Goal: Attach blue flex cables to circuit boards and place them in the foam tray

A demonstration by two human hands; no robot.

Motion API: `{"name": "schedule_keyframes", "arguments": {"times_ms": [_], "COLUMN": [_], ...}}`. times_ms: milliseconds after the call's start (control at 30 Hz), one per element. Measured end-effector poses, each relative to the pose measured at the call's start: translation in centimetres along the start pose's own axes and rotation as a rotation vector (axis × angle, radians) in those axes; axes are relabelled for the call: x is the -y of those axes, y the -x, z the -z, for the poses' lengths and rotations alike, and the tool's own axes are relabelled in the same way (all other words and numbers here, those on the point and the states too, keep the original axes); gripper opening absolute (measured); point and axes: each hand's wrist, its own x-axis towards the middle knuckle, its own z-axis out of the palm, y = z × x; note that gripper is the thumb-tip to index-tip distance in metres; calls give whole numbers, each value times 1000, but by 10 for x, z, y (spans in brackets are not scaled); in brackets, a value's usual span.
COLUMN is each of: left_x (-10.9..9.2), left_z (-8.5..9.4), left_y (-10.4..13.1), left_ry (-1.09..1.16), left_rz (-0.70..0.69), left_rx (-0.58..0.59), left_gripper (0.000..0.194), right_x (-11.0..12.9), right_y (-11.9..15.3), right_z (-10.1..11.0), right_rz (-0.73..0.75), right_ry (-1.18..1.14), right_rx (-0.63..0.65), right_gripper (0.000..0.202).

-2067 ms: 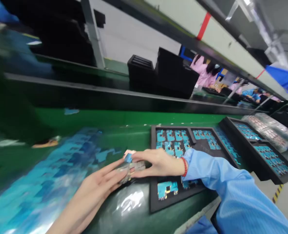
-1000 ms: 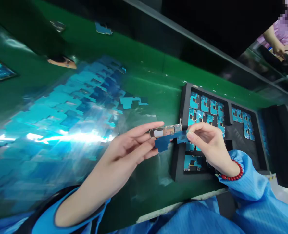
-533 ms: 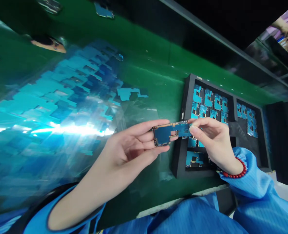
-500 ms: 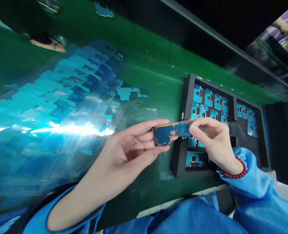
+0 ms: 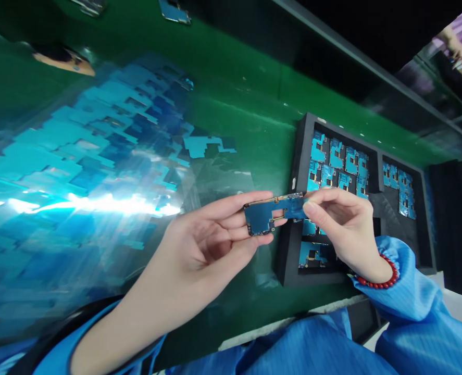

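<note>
Glossy and green, the desk [image 5: 250, 117] runs across my head view. From my remote seat I see the circuit board [image 5: 261, 216] held above it, just off centre toward four o'clock, between both hands, its long axis lying roughly from nine to three. I find the left hand [image 5: 207, 239] cradling the wide end, its grip curled round the edges; the right hand [image 5: 342, 219] is equally near, its grip pinched closed on the narrow end, though I cannot make out the exact contact. Behind it, at three o'clock, sits a black tray [image 5: 293, 250] of similar boards [image 5: 317, 148]; blue sheets [image 5: 59, 135] spread toward nine. At two, I spot a co-worker's hand [image 5: 455, 48].
</note>
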Motion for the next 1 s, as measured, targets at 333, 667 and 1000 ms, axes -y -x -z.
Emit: {"name": "schedule_keyframes", "arguments": {"times_ms": [333,667,1000], "left_x": [-6,-7,-7], "left_z": [-2,-4,-4], "left_y": [2,1,2], "left_ry": [-7,46,9], "left_rz": [26,27,36], "left_rx": [-18,-23,-22], "left_gripper": [35,34,35], "right_x": [0,0,0], "right_y": [0,0,0], "right_z": [0,0,0], "right_rz": [-21,-6,-16], "right_ry": [40,28,46], "right_rx": [-4,0,-2], "right_gripper": [7,7,7]}}
